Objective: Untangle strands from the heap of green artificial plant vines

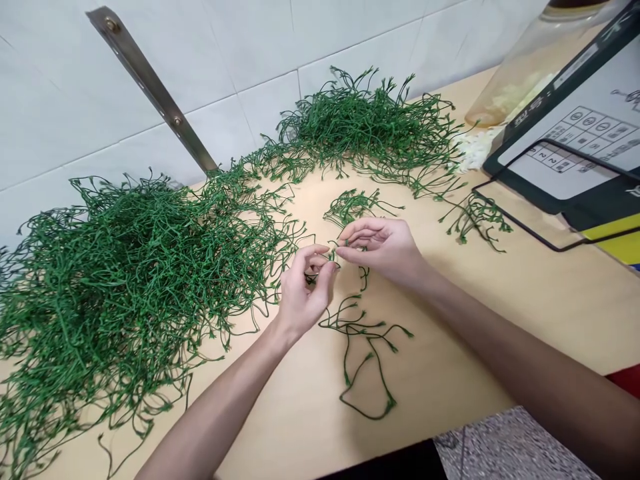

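Observation:
My left hand and my right hand meet above the middle of the table, fingertips almost touching. Each is closed in a pinch on a thin green plastic stem, with much of it hidden behind the fingers. Just beyond my right hand lies a small bunch of similar stems. Nearer to me, a few loose stems with forked tips are spread on the wood. A large tangled heap of stems fills the left side, reaching close to my left hand.
Another heap of stems rests against the tiled wall, and a small cluster lies to the right. A clear jar, white bits and a dark-framed printed board occupy the right back. A metal strip slants across the wall.

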{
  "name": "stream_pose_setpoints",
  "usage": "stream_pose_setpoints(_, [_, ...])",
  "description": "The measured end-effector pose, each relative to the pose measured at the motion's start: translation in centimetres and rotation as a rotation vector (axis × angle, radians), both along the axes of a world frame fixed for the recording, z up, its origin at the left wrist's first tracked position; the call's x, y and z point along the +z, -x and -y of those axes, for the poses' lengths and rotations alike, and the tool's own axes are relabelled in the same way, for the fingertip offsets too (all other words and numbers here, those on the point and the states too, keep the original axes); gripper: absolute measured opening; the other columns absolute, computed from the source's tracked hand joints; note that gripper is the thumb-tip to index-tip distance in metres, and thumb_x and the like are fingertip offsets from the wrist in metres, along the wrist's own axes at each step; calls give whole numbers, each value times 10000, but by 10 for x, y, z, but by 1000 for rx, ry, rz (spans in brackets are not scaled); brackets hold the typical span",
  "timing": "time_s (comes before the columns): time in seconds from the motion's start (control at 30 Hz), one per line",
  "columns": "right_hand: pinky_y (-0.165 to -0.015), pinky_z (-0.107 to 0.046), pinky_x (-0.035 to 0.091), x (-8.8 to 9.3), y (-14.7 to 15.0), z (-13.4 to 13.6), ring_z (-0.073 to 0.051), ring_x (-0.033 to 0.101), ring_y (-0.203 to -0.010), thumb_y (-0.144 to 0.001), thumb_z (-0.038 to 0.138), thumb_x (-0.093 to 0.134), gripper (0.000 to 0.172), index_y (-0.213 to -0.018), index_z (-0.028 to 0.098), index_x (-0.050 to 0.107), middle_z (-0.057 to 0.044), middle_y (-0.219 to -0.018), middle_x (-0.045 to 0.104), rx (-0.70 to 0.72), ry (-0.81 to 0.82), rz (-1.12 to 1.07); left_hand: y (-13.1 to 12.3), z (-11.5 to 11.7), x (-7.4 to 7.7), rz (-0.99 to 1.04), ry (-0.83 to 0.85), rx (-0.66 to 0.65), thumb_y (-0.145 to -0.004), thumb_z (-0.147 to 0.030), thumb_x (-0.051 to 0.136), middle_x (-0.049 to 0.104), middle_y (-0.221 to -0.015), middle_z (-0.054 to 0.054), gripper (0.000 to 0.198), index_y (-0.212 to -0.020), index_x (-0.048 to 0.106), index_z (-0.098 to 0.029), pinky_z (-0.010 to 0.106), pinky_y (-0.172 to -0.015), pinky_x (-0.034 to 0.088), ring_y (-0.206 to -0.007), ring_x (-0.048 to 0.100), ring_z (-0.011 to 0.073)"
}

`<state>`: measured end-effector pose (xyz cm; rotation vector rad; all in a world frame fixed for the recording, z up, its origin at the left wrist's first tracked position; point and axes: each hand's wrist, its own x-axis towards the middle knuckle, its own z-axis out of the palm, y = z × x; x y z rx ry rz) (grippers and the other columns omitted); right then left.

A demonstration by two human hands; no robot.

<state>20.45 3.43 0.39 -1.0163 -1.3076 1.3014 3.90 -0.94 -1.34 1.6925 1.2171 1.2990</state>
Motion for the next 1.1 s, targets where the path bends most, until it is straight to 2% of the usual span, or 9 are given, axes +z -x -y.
stream_pose_setpoints(0.07, [-635, -275, 588, -2, 1, 2, -126, 633, -625, -581, 286, 854, 275, -747, 169, 668, -19, -715, 687, 10, -66, 40, 0, -2, 3, 131, 84, -27, -888, -290, 615, 682, -710, -20, 194, -1024, 489, -232, 277, -750, 542, -713, 673, 127])
stream_pose_setpoints(0.17, [-650, -286, 580, -4, 2, 3, -128, 622, -636, -623, 282, 822, 240, -757, 173, 655, -18, -723, 676, 20, -138, 83, 1, -6, 6, 331, 163, -27, -833, -364, 694, 680, -653, -42, 340, -979, 409, -249, 307, -780, 559, -724, 686, 139])
stream_pose_setpoints(0.3, [-642, -274, 566, -3, 1, 2, -121, 621, -631, -638, 271, 804, 230, -751, 173, 629, -9, -710, 654, 54, -136, 71, 1, -11, 3, 505, 237, -44, -728, -431, 795, 746, -731, -19, 512, -990, 390, -261, 337, -773, 580, -815, 729, 176])
stream_pose_setpoints(0.43, [-631, -266, 570, 0, 0, 1, -123, 636, -629, -612, 302, 832, 277, -747, 170, 628, -14, -704, 667, 63, -57, 45, 3, -12, 3, 589, 327, -61, -742, -373, 797, 783, -826, 22, 450, -1021, 474, -230, 346, -817, 566, -783, 750, 186])
stream_pose_setpoints(0.53, [-611, -261, 571, 1, 1, 0, -124, 637, -617, -591, 326, 850, 302, -730, 171, 632, -16, -688, 674, 39, -12, 47, 3, -12, 5, 659, 335, -84, -790, -329, 740, 787, -843, 59, 355, -1051, 542, -193, 362, -881, 537, -849, 752, 208])
stream_pose_setpoints(0.67, [-601, -246, 567, -1, 2, 0, -114, 631, -606, -567, 291, 862, 293, -722, 172, 643, -11, -679, 676, 5, 24, 18, 4, -11, 5, 676, 304, -97, -803, -257, 700, 787, -881, 76, 318, -1087, 574, -189, 322, -818, 531, -893, 737, 205])
stream_pose_setpoints(0.83, [-592, -233, 564, -2, 3, 0, -100, 618, -583, -550, 263, 869, 294, -724, 170, 651, 1, -673, 670, -15, 43, -15, 4, -8, 1, 605, 242, -85, -789, -203, 725, 764, -1048, 67, 464, -1200, 517, -255, 298, -817, 539, -1049, 703, 207])
stream_pose_setpoints(1.0, [-607, -242, 572, -4, 2, -1, -106, 625, -595, -552, 271, 875, 300, -722, 168, 650, -1, -676, 664, -30, 17, -30, -1, -7, 3, 554, 221, 16, -780, -221, 746, 754, -1082, 74, 574, -1247, 414, -260, 282, -787, 552, -901, 716, 152])
stream_pose_setpoints(1.1, [-625, -251, 579, -7, 2, -1, -114, 634, -618, -572, 279, 866, 293, -733, 169, 647, -12, -704, 671, -24, -24, -33, -4, -8, 3, 539, 237, 38, -730, -221, 790, 752, -1017, 45, 607, -1197, 403, -249, 267, -795, 547, -801, 700, 110])
